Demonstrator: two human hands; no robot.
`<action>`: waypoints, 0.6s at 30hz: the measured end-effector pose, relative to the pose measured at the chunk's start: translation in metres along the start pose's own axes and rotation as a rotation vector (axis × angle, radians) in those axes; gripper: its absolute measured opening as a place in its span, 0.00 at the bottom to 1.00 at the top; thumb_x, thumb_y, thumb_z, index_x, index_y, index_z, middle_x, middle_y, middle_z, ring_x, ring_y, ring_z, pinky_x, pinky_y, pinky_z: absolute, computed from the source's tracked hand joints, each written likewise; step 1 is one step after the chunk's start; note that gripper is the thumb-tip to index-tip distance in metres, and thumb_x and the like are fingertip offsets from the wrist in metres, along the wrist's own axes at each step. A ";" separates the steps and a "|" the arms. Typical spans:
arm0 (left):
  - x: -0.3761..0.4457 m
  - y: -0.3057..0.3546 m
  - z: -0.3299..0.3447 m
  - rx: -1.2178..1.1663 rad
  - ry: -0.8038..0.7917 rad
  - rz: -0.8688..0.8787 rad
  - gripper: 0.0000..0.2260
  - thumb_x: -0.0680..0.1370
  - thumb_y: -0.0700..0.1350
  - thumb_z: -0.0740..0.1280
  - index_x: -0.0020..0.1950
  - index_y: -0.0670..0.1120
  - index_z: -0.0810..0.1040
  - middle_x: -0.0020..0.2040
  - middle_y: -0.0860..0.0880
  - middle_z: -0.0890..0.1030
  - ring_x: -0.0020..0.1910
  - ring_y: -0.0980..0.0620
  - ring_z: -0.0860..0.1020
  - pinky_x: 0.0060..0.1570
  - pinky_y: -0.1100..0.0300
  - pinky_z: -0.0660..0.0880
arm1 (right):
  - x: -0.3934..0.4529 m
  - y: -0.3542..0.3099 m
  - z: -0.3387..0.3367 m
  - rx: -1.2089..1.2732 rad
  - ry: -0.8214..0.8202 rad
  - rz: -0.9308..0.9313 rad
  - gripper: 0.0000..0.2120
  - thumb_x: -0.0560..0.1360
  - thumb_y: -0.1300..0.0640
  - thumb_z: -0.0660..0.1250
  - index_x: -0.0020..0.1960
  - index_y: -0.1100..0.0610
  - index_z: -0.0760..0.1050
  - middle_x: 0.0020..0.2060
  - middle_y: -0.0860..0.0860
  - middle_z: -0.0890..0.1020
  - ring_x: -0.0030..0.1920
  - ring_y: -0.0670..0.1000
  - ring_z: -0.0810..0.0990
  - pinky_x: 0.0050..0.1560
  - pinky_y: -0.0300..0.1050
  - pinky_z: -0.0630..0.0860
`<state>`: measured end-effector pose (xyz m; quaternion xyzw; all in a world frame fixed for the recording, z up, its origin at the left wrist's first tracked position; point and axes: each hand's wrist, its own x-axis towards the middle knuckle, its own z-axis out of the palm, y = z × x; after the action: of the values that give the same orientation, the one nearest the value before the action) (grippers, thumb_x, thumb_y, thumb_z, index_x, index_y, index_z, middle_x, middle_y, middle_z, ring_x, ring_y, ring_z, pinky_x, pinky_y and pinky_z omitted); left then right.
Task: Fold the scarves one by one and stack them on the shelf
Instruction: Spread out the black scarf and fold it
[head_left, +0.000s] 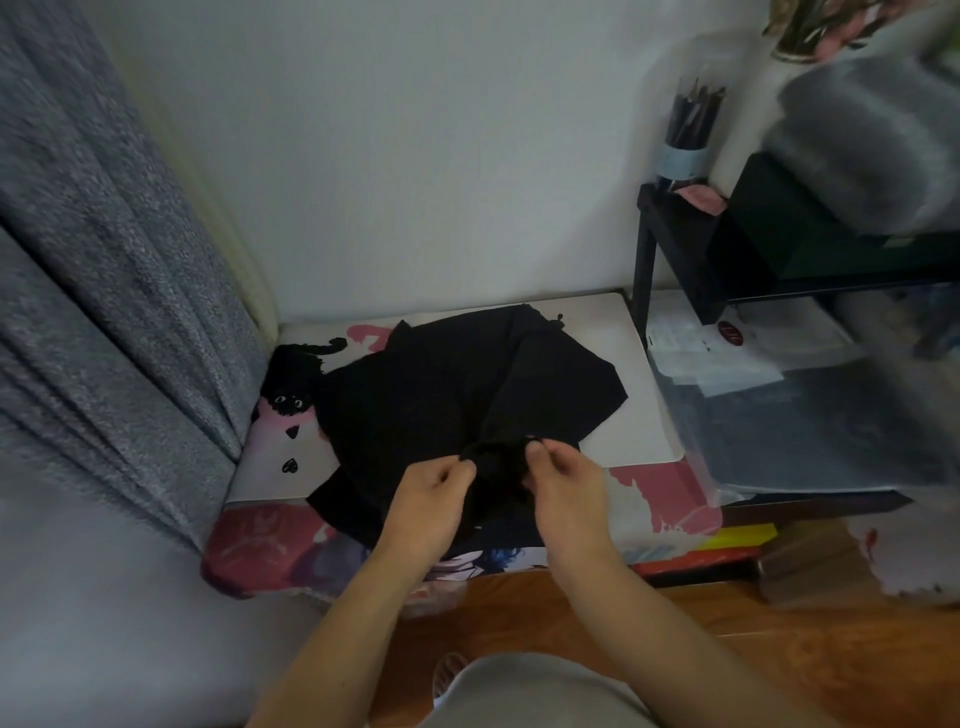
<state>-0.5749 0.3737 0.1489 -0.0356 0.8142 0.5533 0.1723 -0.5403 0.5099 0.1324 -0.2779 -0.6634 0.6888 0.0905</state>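
Note:
A black scarf (441, 395) lies loosely spread and rumpled on a printed mat (628, 374) on a low surface against the wall. My left hand (426, 499) pinches a bunched part of the scarf's near edge. My right hand (563, 488) pinches the same bunched edge a little to the right, and both hands lift it slightly. A black shelf (675, 244) stands at the right, holding a dark folded stack (769, 244) and a blurred grey bundle (862, 150).
A grey curtain (104, 291) hangs at the left. A cup of pencils (685, 140) stands on the shelf's left end. Under the shelf lie clear plastic bags (795, 415) and papers. Wooden floor (727, 649) lies in front; my knee shows at the bottom.

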 end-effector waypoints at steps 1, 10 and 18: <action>-0.001 0.001 0.000 0.020 0.008 0.027 0.19 0.82 0.48 0.65 0.31 0.49 0.77 0.29 0.45 0.75 0.31 0.49 0.74 0.37 0.49 0.71 | 0.000 0.001 -0.001 0.010 0.097 -0.024 0.07 0.81 0.53 0.64 0.49 0.48 0.80 0.41 0.45 0.84 0.45 0.38 0.81 0.47 0.37 0.78; -0.004 -0.003 0.004 0.299 -0.053 0.231 0.15 0.83 0.46 0.64 0.35 0.53 0.77 0.28 0.56 0.77 0.26 0.61 0.71 0.29 0.65 0.66 | -0.014 0.015 0.012 -0.472 -0.021 -0.595 0.11 0.78 0.62 0.69 0.59 0.56 0.82 0.51 0.44 0.83 0.50 0.29 0.76 0.56 0.20 0.67; -0.006 -0.006 -0.019 0.537 -0.236 0.299 0.10 0.80 0.43 0.65 0.41 0.56 0.77 0.34 0.52 0.80 0.29 0.56 0.76 0.30 0.60 0.72 | -0.003 0.024 -0.003 -0.668 -0.299 -0.790 0.18 0.75 0.60 0.72 0.65 0.57 0.79 0.60 0.51 0.82 0.61 0.46 0.79 0.65 0.23 0.61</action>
<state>-0.5723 0.3536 0.1520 0.1955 0.9016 0.3382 0.1857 -0.5310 0.5084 0.1103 0.0802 -0.9061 0.3857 0.1540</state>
